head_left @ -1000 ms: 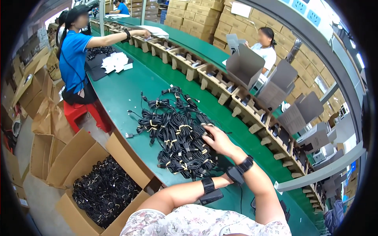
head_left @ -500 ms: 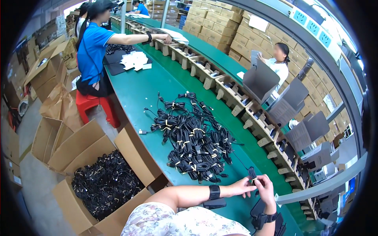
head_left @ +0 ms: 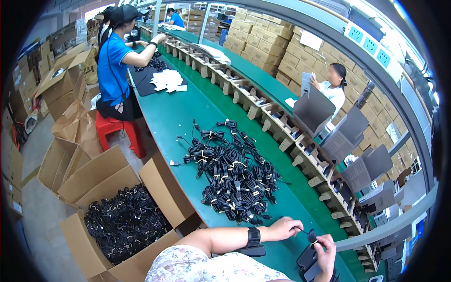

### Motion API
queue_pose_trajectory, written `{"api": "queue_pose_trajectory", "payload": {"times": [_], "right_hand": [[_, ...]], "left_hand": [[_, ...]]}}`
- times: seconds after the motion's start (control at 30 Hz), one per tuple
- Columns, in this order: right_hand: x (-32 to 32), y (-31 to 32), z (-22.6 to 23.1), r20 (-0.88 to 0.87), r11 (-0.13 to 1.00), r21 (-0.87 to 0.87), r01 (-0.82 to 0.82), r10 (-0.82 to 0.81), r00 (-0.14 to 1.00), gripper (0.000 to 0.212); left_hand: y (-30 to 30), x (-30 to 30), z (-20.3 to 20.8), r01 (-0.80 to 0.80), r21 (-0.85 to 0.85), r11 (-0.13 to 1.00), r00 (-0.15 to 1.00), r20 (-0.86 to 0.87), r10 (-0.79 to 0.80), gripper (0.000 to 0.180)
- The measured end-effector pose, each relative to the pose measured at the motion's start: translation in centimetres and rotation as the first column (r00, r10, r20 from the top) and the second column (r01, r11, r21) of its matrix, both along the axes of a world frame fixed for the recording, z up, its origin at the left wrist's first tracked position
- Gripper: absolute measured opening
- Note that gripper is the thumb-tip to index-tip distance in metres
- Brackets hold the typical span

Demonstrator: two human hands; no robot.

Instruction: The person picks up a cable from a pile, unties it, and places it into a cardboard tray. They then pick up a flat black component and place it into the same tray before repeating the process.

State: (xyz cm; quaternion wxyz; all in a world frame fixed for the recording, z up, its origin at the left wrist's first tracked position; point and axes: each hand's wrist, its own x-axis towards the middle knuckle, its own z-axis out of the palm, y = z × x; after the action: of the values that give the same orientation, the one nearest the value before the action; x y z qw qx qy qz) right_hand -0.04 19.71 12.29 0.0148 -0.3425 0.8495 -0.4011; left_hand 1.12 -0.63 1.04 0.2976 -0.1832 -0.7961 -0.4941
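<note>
Right hand (head_left: 325, 246) holds small black cable bundle (head_left: 312, 236) above green table (head_left: 206, 108). Left hand (head_left: 285, 229) just left of it, fingertips pinching thin cord (head_left: 305, 231) that runs to bundle. Left of grip and beyond: cable pile (head_left: 235, 176), many coils tied with pale bands. Farther left, below tabletop: open cardboard box (head_left: 81, 242) full of black cables. Beyond grip, running away along table: row of brown trays (head_left: 256, 110). Well beyond, leftward: co-worker (head_left: 112, 70) in blue shirt on red stool (head_left: 105, 134), near white cards (head_left: 169, 81).

A small bundled black cable (head_left: 312, 236) sits in the right hand (head_left: 325, 249), one strand stretching to the left hand (head_left: 284, 229).
</note>
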Motion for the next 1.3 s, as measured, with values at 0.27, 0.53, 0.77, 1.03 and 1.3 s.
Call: {"api": "queue_pose_trajectory", "payload": {"times": [0.27,0.53,0.77,1.03,1.3], "right_hand": [[-1.7,-0.2,-0.4,0.119,0.92,-0.354,0.166,-0.132,0.984,0.014],[-2.5,-4.4,-8.2,-0.132,0.962,0.025,0.271,-0.266,0.955,0.032],[-0.8,-7.0,-4.5,-0.48,0.971,0.241,-0.008,0.126,0.868,0.046],[-1.2,-4.4,-2.5,-0.255,0.861,0.495,-0.117,0.273,0.928,0.06],[-7.0,-4.3,-1.5,-0.51,0.93,0.344,0.128,0.071,0.857,0.03]], "left_hand": [[0.1,-1.0,-0.5,0.186,0.48,0.857,0.819,0.407,-0.405,0.027],[2.5,-0.1,-0.5,0.093,0.946,0.312,0.567,0.207,-0.798,0.037],[1.5,-0.9,-2.0,0.174,0.892,0.416,0.327,0.346,-0.879,0.04],[-0.5,-1.0,-1.3,0.248,0.902,0.354,0.251,0.293,-0.922,0.047],[-1.4,-2.9,-1.2,-0.016,0.815,0.579,0.601,0.471,-0.646,0.031]]}}
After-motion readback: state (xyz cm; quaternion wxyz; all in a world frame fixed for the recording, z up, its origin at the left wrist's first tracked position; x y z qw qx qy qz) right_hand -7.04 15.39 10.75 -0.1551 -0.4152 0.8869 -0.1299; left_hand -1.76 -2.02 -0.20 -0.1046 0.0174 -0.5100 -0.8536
